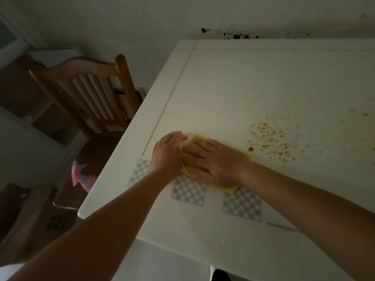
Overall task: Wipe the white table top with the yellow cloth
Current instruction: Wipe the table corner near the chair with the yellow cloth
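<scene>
— What do you have nearest the table's near edge?

— I see three grey checkered squares (189, 188) printed on the white table top (253, 82), in a row inside the near-left corner. Just beyond them lies the yellow cloth (242, 154), flat on the surface, its near corner reaching onto the squares.

— And the hands?

— My right hand (215, 165) lies palm-down on the cloth, fingers spread and pointing toward the left edge, pressing rather than gripping. My left hand (167, 152) rests on the cloth's left end, fingers loosely curved over it and touching the right fingertips; I cannot tell whether it pinches the fabric or only presses.

— What's past the cloth?

— Orange-red specks (267, 138) are scattered just beside its right end, with one larger red drop (251, 149) nearly touching it. Fainter smears sit toward the right edge. Off the left edge stand a wooden chair (87, 94) and, lower down, a pink spray bottle (81, 175). Black splatter (238, 35) marks the wall behind the far edge.
</scene>
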The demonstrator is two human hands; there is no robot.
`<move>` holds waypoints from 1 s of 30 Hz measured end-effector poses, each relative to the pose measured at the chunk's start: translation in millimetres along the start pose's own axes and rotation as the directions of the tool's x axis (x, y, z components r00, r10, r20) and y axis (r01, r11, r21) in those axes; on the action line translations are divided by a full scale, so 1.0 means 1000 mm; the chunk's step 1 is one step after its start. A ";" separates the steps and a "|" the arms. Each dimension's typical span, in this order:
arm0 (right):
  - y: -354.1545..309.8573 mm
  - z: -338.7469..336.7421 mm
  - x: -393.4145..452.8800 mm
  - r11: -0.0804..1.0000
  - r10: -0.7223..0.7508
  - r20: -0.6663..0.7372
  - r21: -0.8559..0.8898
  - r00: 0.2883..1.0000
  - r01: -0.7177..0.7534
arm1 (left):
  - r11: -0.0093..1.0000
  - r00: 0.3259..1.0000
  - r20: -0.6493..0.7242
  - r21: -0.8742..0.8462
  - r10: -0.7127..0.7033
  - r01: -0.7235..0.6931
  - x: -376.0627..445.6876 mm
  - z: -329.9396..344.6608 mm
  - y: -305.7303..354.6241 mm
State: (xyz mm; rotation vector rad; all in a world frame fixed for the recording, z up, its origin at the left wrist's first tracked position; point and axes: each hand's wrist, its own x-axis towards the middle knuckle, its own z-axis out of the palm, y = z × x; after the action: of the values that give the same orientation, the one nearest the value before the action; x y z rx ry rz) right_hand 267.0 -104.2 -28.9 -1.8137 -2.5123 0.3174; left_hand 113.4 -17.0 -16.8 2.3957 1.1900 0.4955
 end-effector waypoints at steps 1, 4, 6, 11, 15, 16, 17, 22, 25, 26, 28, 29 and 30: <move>-0.009 0.002 -0.006 1.000 -0.005 0.001 0.002 1.000 0.005 | 1.000 1.000 0.019 -0.018 -0.019 0.019 -0.009 -0.001 0.000; -0.036 0.006 -0.023 0.999 -0.035 0.009 -0.002 0.999 0.035 | 0.997 0.994 0.084 -0.038 -0.069 0.073 -0.035 -0.009 0.002; -0.049 0.007 -0.033 0.998 -0.058 0.013 0.004 0.998 0.058 | 0.998 0.991 0.117 -0.020 -0.058 0.061 -0.047 -0.012 0.002; -0.069 0.014 -0.055 0.992 -0.114 0.039 -0.045 0.993 0.116 | 1.000 0.985 0.171 0.007 -0.020 0.019 -0.060 -0.011 0.002; -0.072 0.017 -0.074 0.987 -0.141 0.032 -0.072 0.989 0.143 | 0.994 0.972 0.236 0.109 0.004 -0.031 -0.066 -0.005 -0.004; -0.071 0.018 -0.080 0.988 -0.142 0.028 -0.060 0.989 0.144 | 0.986 0.969 0.245 0.155 0.016 -0.055 -0.069 -0.001 -0.006; -0.070 0.019 -0.084 0.989 -0.141 0.026 -0.048 0.990 0.142 | 0.976 0.968 0.248 0.203 0.026 -0.078 -0.072 0.002 -0.010; -0.053 0.020 -0.111 0.994 -0.106 0.025 -0.008 0.994 0.106 | 0.947 0.964 0.263 0.301 0.029 -0.111 -0.075 0.009 -0.015; -0.039 0.020 -0.126 0.998 -0.062 0.005 0.014 0.998 0.062 | 0.944 0.966 0.258 0.311 0.026 -0.109 -0.074 0.008 -0.014; -0.034 0.019 -0.129 0.999 -0.048 0.004 0.017 0.999 0.047 | 0.947 0.967 0.254 0.306 0.022 -0.102 -0.074 0.008 -0.013; -0.025 0.018 -0.130 0.999 -0.022 0.005 0.034 1.000 0.022 | 0.952 0.970 0.243 0.291 0.022 -0.095 -0.074 0.007 -0.011; -0.021 0.017 -0.128 0.999 -0.011 -0.001 0.047 1.000 0.011 | 0.952 0.971 0.237 0.290 0.027 -0.097 -0.075 0.006 -0.010; -0.016 0.016 -0.125 0.998 0.006 -0.010 0.059 1.000 -0.005 | 0.948 0.973 0.230 0.302 0.036 -0.106 -0.073 0.004 -0.008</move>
State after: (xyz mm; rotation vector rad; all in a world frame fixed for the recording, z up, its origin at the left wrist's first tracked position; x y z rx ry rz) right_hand 290.2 -228.6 -29.6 -1.7963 -2.4641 0.3782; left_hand 67.9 -72.8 -34.0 2.6823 1.1550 0.0556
